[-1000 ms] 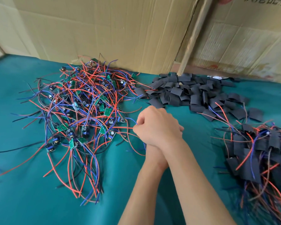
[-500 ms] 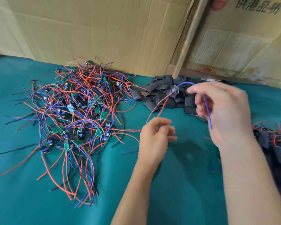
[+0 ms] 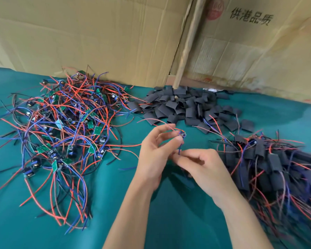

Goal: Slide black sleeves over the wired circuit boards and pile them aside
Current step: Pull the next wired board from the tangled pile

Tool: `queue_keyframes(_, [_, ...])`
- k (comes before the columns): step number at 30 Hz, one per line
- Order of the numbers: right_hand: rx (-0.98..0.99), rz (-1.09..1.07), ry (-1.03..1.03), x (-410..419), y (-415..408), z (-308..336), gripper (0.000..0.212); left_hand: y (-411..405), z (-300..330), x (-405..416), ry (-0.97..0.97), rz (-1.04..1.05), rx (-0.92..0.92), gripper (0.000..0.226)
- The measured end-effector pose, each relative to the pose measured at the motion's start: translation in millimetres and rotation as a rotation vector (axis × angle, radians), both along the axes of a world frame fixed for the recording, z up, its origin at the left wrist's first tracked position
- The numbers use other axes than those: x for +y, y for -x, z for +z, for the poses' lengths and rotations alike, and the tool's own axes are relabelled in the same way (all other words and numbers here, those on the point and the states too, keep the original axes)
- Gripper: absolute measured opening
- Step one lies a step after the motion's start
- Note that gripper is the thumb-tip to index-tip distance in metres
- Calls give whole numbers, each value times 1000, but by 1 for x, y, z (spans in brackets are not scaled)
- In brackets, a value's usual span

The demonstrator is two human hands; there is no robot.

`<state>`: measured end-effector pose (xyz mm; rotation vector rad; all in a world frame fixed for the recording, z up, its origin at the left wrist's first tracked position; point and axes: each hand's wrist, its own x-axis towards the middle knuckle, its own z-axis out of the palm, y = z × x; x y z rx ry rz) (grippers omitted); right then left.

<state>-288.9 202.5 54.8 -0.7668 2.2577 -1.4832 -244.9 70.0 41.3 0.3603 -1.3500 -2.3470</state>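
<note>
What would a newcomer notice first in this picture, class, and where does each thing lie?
First, the tangle of red and blue wired circuit boards sprawling across the left of the teal table. Next, the heap of black sleeves at the back by the cardboard wall, and the pile of sleeved boards on the right. In the middle, the left hand pinches one small board while the right hand holds its blue wire.
</note>
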Motion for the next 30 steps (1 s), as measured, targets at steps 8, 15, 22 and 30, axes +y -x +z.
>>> queue_keyframes(8, [-398,-385,423,-3,10,-1,23,-2,-5,4,275,-87,95,36])
queue_keyframes(15, [-631,-441,705,0,13,0,17,-2,-7,1,258,-155,51,38])
queue_keyframes(22, [-596,-192,687,3,9,-2,17,1,-4,8,58,-268,1,39])
queue_keyframes(30, [-28,-125,-7,-1,4,1,17,4,-6,6,81,-86,-49,19])
